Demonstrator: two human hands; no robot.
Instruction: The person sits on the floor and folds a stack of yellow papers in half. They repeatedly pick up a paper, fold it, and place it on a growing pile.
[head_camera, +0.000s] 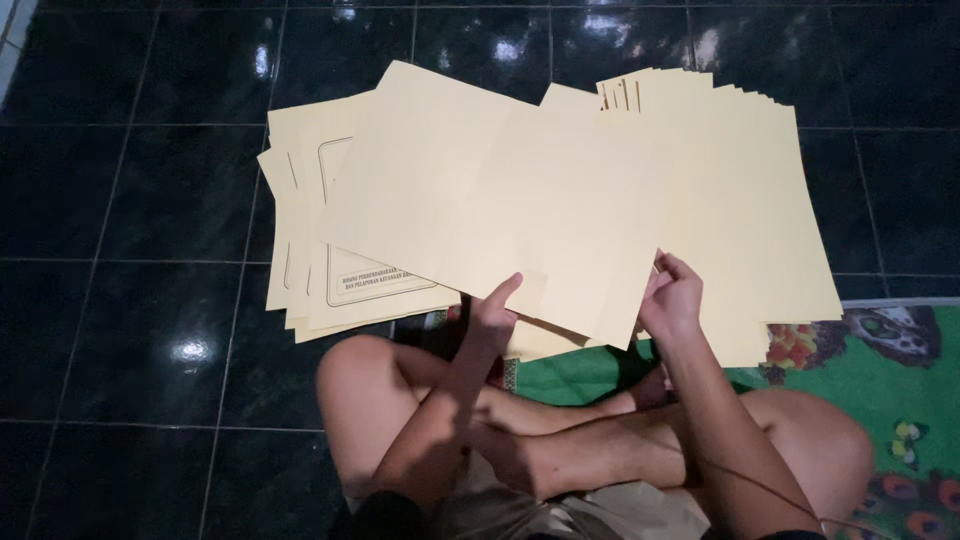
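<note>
Seated cross-legged on the dark tiled floor (130, 330), the left hand (490, 315) is pinching the near edge of a cream folder sheet (520, 210); the right hand (672, 300) is gripping its right corner; printed sheets (320, 270) are lying left, a fanned stack (760, 200) right, seemingly unsorted.

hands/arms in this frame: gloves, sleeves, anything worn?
Both bare: no gloves, rings or watch visible on the left hand or the right hand. Forearms uncovered; only dark sleeve edges show at the bottom of the frame. Dim light hides finer detail.
</note>
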